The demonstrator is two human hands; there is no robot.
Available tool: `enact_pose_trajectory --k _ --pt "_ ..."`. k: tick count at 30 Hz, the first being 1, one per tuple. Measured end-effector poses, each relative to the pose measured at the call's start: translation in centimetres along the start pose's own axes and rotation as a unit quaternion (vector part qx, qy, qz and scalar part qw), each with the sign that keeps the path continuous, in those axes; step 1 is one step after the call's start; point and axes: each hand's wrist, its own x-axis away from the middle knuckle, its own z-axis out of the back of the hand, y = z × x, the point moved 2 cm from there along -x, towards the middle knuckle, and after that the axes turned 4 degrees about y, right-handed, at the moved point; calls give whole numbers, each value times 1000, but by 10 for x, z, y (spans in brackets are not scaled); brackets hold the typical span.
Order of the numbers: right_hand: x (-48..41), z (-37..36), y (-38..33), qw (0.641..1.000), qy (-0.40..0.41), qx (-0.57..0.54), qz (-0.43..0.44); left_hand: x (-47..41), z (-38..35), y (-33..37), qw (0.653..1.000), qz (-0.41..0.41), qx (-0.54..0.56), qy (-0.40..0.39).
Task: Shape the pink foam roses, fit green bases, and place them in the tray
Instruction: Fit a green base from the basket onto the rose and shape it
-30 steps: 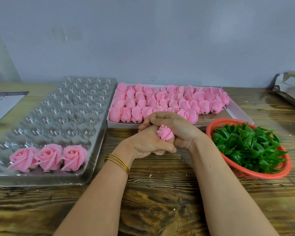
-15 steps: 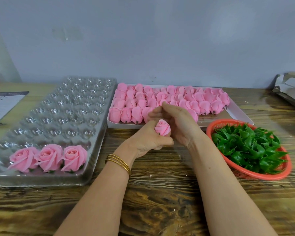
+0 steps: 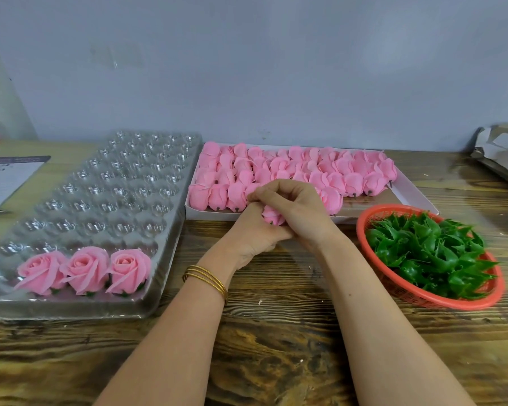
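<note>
Now, in the head view, the right grip (image 3: 294, 212) has curled back over the rose (image 3: 272, 218), having stood open beside it half a second ago. The left grip (image 3: 254, 234) clasps it from below, just near of the bud box (image 3: 405, 197). Shaping goes on, I judge: the bases (image 3: 423, 253) lie untouched, right, and the tray (image 3: 100, 183), left, carries three finished roses (image 3: 84, 269).

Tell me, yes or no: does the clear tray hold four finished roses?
No, the clear tray holds only three finished roses, side by side in its near row.
</note>
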Motion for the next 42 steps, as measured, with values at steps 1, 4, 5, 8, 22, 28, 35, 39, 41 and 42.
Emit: enact_pose_trajectory --k 1,4,5,8,22,28,35,39,41,42 --pt "0 -1 1 1000 4 17 7 0 0 0 1000 -2 2 1" --pt "0 -2 1 999 6 36 12 0 0 1 1000 -7 -3 12" --pt "0 -2 2 999 5 39 12 0 0 1 1000 -6 -4 13" --pt "-1 -2 2 999 -2 47 21 0 0 1 1000 -4 0 14" --pt "2 3 4 993 -99 -47 -45 -2 0 1 999 -10 16 50" --pt "0 4 1 980 -120 -131 -92 -4 3 -1 995 -10 93 18" --pt "1 5 2 976 -130 -145 -95 -4 4 1 992 -8 127 -5" --pt "1 5 2 976 -129 -147 -93 -3 4 1 991 -10 131 1" --pt "2 4 2 977 -129 -146 -93 -3 4 1 992 -10 128 4" --pt "2 4 2 977 -128 -145 -94 -3 4 1 992 -10 127 4"
